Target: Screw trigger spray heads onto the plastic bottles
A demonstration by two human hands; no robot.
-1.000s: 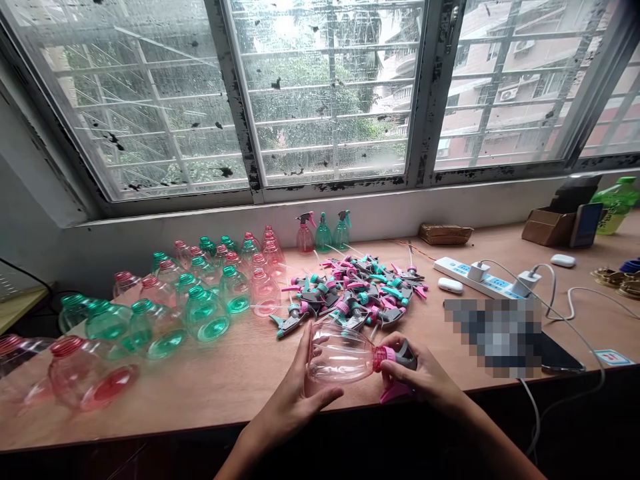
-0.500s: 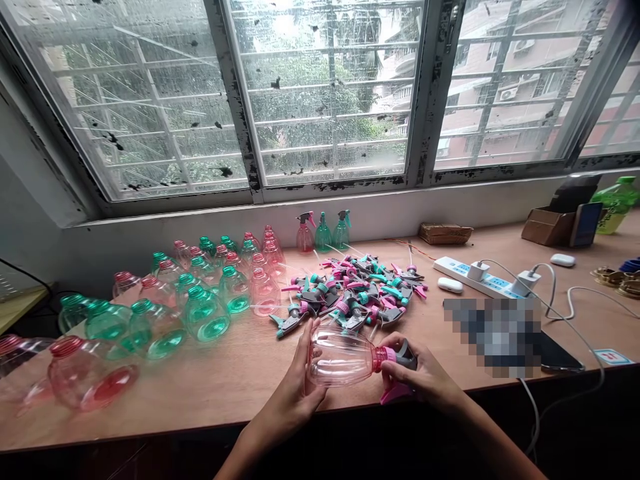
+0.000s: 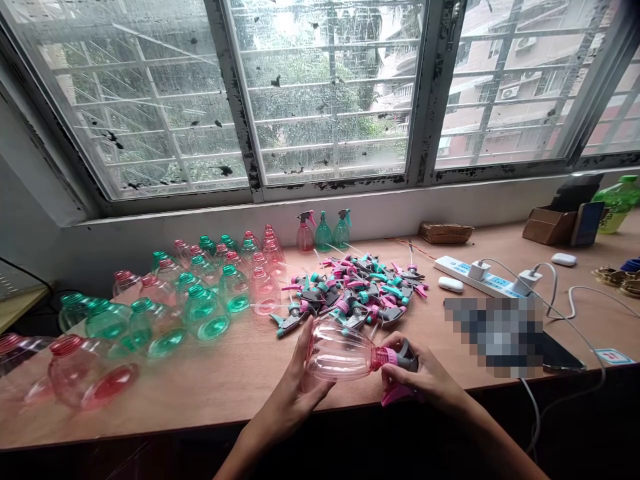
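A clear pink spray bottle lies sideways in the air above the table's front edge, its base to the left. My left hand is wrapped round the base end. At the neck, my right hand grips the grey and pink trigger sprayer, which sits on the bottle's mouth; the fingers partly cover it. Just beyond the bottle is a heap of loose trigger sprayers in grey, pink and teal. Left of it stand several open pink and green bottles, among them a green bottle.
Three bottles with sprayer heads stand by the wall, one a pink spray bottle. To the right are a white power strip with plugs and cables, a white case, a phone, a cardboard box and a green drink bottle.
The bottle has turned slightly about its length, and my left hand's thumb and fingers have shifted on its base end. My right hand stays on the sprayer, almost in the same place.
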